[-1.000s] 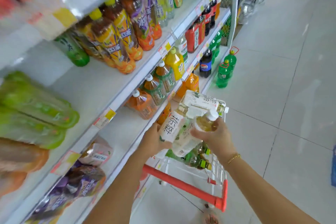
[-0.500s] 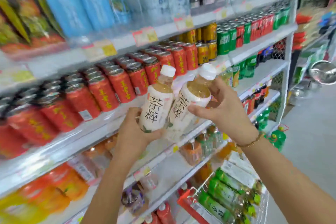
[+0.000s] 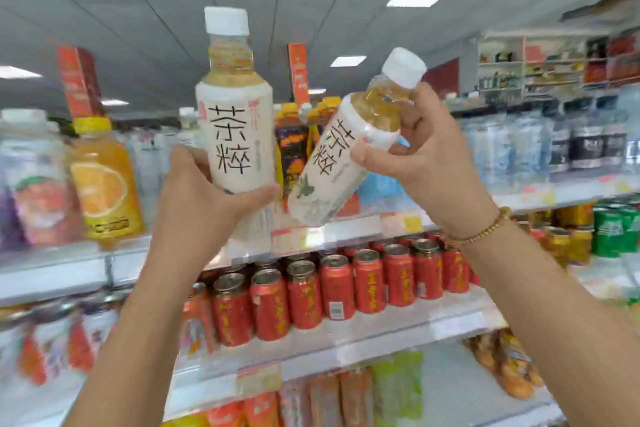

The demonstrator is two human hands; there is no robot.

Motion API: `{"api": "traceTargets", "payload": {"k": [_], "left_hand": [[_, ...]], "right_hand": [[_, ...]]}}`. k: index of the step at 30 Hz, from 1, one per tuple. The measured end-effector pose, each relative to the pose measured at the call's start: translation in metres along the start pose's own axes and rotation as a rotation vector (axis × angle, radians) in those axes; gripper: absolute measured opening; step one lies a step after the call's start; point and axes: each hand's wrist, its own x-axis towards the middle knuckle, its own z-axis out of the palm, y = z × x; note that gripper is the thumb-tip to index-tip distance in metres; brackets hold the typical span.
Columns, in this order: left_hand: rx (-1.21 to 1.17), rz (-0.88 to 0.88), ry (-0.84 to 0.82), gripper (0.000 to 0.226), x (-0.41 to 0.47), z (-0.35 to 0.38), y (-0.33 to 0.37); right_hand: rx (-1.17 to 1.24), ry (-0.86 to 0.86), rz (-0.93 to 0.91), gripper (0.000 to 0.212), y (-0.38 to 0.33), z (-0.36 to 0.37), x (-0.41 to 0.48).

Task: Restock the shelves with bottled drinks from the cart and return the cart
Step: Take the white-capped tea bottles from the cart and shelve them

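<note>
The left hand grips 1 upright tea bottle; the right hand grips another tilted bottle. Mid-restock, I'd say. Next comes finding a gap on the top shelf.

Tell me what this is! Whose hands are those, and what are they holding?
There is no machine here, just a person in a shop. A small camera worn on their head took the picture, so you see their own arms reaching up. The left hand grips the upright bottle. The right hand holds the tilted bottle near its neck. Both bottles have white caps. Behind them are shelves with red cans, and an orange bottle higher up on the left.
</note>
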Motion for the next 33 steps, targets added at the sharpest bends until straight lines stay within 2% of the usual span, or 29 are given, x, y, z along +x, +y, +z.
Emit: {"api": "traceTargets", "payload": {"k": [4,9,13,17,18,21,25,30,33], "left_hand": [[0.042,-0.047,0.068,0.068,0.034,-0.026,-0.028],[0.091,-0.070,0.114,0.072,0.062,-0.030,-0.066],[0.092,-0.096,0.111,0.072,0.083,-0.026,-0.084],[0.163,-0.094,0.077,0.074,0.093,-0.021,-0.099],[0.173,-0.103,0.075,0.074,0.094,-0.019,-0.101],[0.187,-0.150,0.071,0.076,0.097,-0.010,-0.109],[0.152,-0.239,0.065,0.074,0.096,0.001,-0.118],[0.198,-0.298,0.019,0.079,0.108,0.008,-0.122],[0.212,-0.347,-0.018,0.080,0.116,0.009,-0.123]], "right_hand": [[0.007,-0.052,-0.049,0.054,0.009,0.060,0.042],[-0.141,-0.130,-0.061,0.054,0.033,0.128,0.083],[-0.248,-0.256,0.119,0.059,0.073,0.152,0.111],[-0.176,-0.309,0.291,0.079,0.099,0.162,0.127],[-0.147,-0.317,0.322,0.078,0.100,0.164,0.130],[-0.024,-0.315,0.415,0.063,0.108,0.174,0.141],[-0.080,-0.203,0.421,0.082,0.124,0.195,0.144],[-0.204,-0.111,0.382,0.076,0.135,0.199,0.140],[-0.306,-0.203,0.421,0.049,0.130,0.193,0.146]]}}
